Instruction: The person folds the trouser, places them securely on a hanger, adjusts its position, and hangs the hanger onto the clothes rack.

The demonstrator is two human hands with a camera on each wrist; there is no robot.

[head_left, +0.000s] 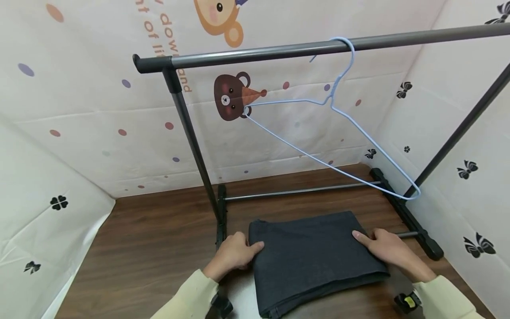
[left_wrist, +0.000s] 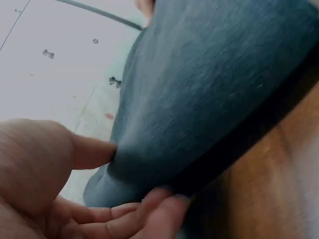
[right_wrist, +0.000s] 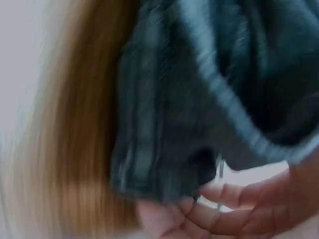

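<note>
Head view: folded dark denim garment (head_left: 312,259), short of far edge, wood-grain surface (head_left: 151,239); your left hand (head_left: 236,252) and right hand (head_left: 385,247), fingers clamped on its opposite sides. Risk: uneven grip could unfold it.

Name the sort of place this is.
Probably a small staged corner for handling clothes: a dark rack carries a pale blue hanger, a folded dark garment is below it, and creased, cartoon-printed sheeting forms the backdrop.
</note>
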